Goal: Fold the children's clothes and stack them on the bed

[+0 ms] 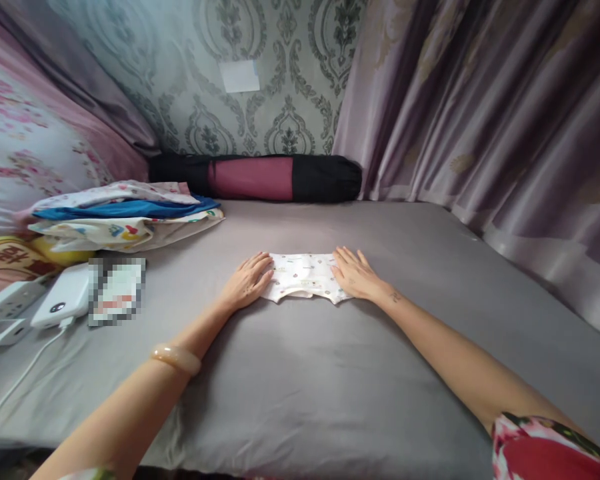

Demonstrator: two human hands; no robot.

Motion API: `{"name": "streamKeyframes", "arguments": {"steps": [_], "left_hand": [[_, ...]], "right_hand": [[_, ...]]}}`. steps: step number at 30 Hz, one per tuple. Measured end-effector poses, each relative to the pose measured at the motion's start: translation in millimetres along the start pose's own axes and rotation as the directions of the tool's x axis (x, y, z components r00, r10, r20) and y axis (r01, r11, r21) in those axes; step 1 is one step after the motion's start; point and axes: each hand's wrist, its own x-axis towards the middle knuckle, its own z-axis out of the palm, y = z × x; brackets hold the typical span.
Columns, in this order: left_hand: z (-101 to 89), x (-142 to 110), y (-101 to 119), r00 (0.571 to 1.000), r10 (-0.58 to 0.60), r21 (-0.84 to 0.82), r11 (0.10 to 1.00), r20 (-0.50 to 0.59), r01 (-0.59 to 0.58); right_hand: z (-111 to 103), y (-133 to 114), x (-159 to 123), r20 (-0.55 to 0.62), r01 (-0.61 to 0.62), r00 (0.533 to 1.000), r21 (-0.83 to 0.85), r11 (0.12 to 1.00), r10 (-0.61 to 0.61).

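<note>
A small white printed garment (pixel 303 270), folded into a flat rectangle, lies on the grey sheet in front of me. A curved cut-out edge faces my side, with a pointed corner at each end of it. My left hand (pixel 250 280) rests flat on the garment's left end, fingers stretched out. On the right end lies my right hand (pixel 355 272), palm down, with its fingers spread. Neither hand grips the cloth. The parts of the garment under my palms are hidden.
At the left are a stack of folded clothes (pixel 130 212), a white power bank (pixel 63 300) with a cable, a power strip (pixel 10 300) and a blurred-out packet (pixel 117 293). A black and maroon roll bag (pixel 253 179) lies along the wall. Curtains (pixel 480 100) hang at right.
</note>
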Motion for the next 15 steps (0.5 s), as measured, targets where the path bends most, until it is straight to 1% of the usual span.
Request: {"name": "streamKeyframes", "arguments": {"steps": [3, 6, 10, 15], "left_hand": [[0.8, -2, -2, 0.998, 0.025, -0.021, 0.999, -0.049, -0.026], [1.5, -2, -4, 0.997, 0.040, -0.029, 0.999, -0.065, -0.042], [1.8, -3, -5, 0.996, 0.034, -0.048, 0.998, -0.082, -0.038], [1.3, -2, -4, 0.995, 0.019, -0.061, 0.998, -0.101, -0.025]], "right_hand": [[0, -14, 4, -0.048, 0.065, 0.997, 0.029, 0.997, -0.063], [9, -25, 5, -0.052, 0.088, 0.995, 0.058, 0.994, -0.085], [18, -26, 6, -0.037, 0.080, 0.996, 0.062, 0.995, -0.078], [13, -24, 7, 0.001, 0.085, 0.996, 0.074, 0.994, -0.086]]}}
